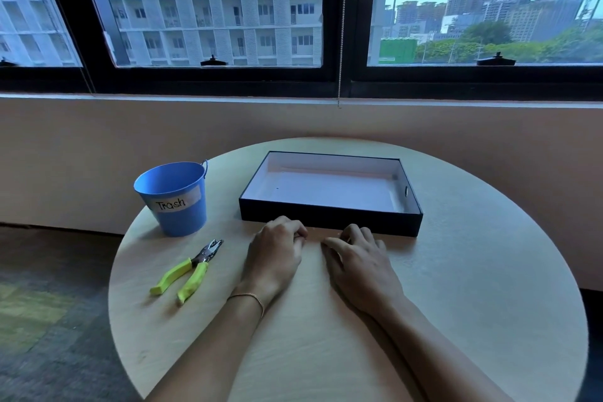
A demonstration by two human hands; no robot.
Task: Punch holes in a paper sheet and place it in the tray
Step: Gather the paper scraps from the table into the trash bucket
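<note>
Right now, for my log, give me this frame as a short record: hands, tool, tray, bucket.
table: round, light wood
tray: black, white inside, far centre; a sheet inside cannot be told
bucket: blue, labelled Trash, upright, left of tray
punch: yellow handles, lying flat, untouched, left of the hands
left hand: on table before tray, fingers curled
right hand: beside it, fingers curled
held: unclear
</note>
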